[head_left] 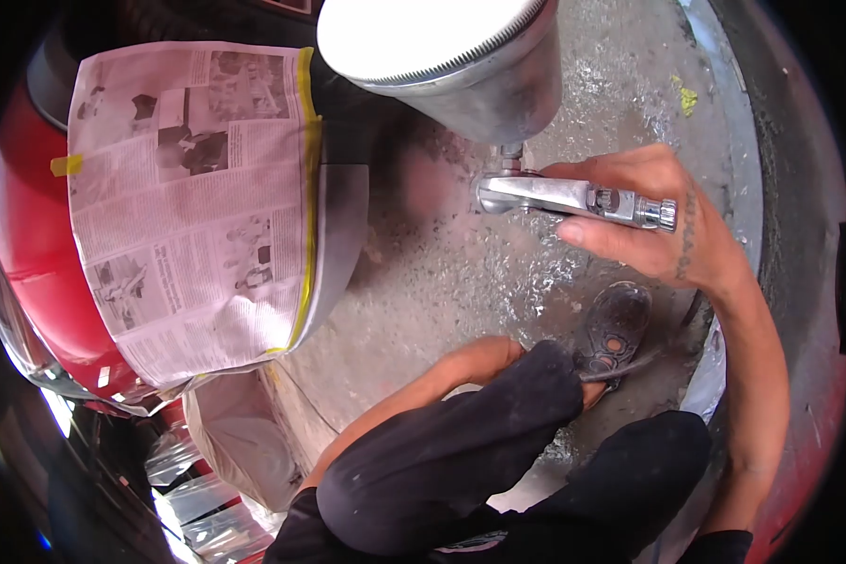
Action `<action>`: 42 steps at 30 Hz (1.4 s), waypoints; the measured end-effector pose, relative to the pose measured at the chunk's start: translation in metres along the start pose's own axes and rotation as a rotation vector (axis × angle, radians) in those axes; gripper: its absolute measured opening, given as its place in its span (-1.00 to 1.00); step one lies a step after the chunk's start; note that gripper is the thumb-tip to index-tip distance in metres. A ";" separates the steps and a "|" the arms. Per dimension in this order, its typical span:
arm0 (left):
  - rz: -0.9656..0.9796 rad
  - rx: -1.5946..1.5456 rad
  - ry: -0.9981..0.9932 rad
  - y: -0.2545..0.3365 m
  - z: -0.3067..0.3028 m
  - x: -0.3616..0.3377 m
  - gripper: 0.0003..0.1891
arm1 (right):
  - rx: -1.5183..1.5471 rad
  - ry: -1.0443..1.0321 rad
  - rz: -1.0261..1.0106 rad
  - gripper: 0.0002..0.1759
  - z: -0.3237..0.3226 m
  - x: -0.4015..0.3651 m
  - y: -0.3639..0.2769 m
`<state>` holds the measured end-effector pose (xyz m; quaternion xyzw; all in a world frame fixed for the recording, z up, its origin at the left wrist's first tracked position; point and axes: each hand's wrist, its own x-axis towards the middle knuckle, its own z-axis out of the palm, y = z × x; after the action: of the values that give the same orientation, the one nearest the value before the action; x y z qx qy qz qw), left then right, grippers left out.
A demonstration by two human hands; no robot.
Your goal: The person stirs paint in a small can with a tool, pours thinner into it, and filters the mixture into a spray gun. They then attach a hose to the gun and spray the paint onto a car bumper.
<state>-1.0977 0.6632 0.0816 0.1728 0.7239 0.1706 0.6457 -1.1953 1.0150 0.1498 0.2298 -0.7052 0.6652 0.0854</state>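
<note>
My right hand is closed around the grip of a metal paint spray gun, whose large cup with a white lid stands on top. The gun points left, toward a grey panel edge on a red vehicle. Newspaper covers part of the vehicle, fixed along its right side with yellow masking tape. A pinkish blur hangs between the nozzle and the panel. Of my left arm, the forearm and wrist show; the left hand's fingers are hidden behind my knee.
Below the newspaper hangs a pale cover sheet. The rough concrete floor is stained with paint. My dark shoe rests on it, with a thin hose beside it. A dark curved surface runs along the right.
</note>
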 end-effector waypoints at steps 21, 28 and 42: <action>-0.127 0.043 0.081 -0.008 0.020 0.004 -0.70 | -0.006 0.093 -0.094 -0.58 0.021 0.010 -0.052; -0.101 0.148 0.218 -0.003 0.032 0.003 -0.71 | 0.009 -0.019 -0.129 -0.53 0.046 -0.006 -0.071; -0.160 0.313 0.405 -0.009 0.046 0.005 -0.72 | -0.111 0.119 -0.007 -0.54 0.055 -0.030 -0.108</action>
<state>-1.0530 0.6590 0.0681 0.1750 0.8674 0.0360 0.4644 -1.1119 0.9668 0.2288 0.1871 -0.7337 0.6375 0.1423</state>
